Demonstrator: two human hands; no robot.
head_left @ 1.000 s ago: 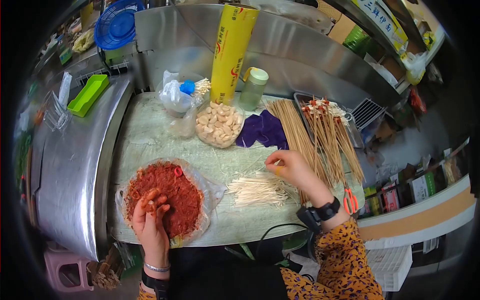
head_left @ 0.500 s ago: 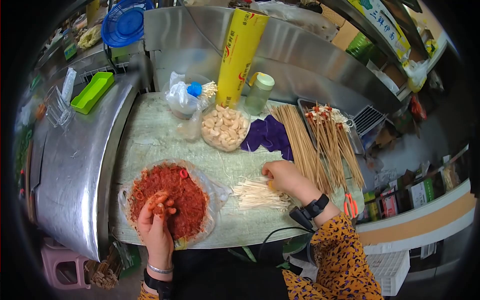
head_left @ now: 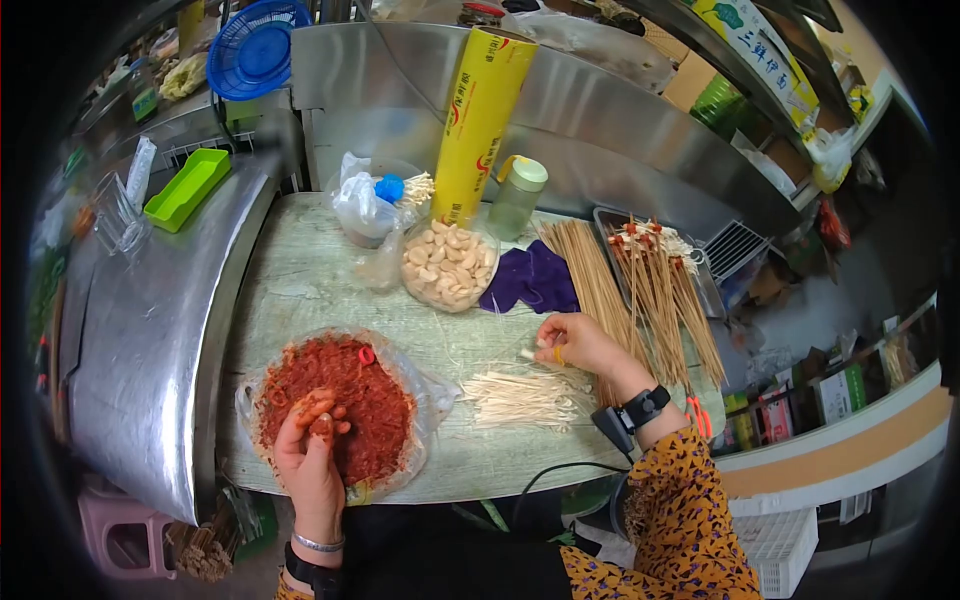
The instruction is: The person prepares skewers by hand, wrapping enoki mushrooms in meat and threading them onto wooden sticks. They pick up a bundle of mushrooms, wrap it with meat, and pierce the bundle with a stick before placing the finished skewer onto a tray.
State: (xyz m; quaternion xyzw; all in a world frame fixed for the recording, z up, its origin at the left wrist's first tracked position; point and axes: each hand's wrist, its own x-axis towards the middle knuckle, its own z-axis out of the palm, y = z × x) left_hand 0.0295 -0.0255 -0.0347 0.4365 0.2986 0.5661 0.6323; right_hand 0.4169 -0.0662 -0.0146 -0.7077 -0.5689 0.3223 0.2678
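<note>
My left hand (head_left: pixel 312 445) hovers over a plastic bag of red chili paste (head_left: pixel 365 420), its curled fingertips smeared red. Whether anything is between those fingers cannot be seen. To the right, a pile of enoki mushrooms (head_left: pixel 520 400) lies spread on the table. My right hand (head_left: pixel 585 345) is just above and right of that pile, thumb and fingers pinched on a small bit of white enoki mushroom (head_left: pixel 530 353). Beyond it lie a purple cloth (head_left: pixel 530 278) and a bundle of bare wooden skewers (head_left: pixel 590 285).
Behind stand a bowl of peeled garlic cloves (head_left: pixel 450 265), a yellow cling film roll (head_left: pixel 485 120), a lidded bottle (head_left: pixel 518 200) and a bagged tub (head_left: pixel 370 215). Filled skewers (head_left: pixel 660 265) rest on a metal tray at right, near orange scissors (head_left: pixel 698 415). A steel counter (head_left: pixel 150 330) borders the left.
My right hand has lifted off the enoki pile and moved slightly up and right, with a small white bit in its fingers. My left hand has stayed almost still over the paste.
</note>
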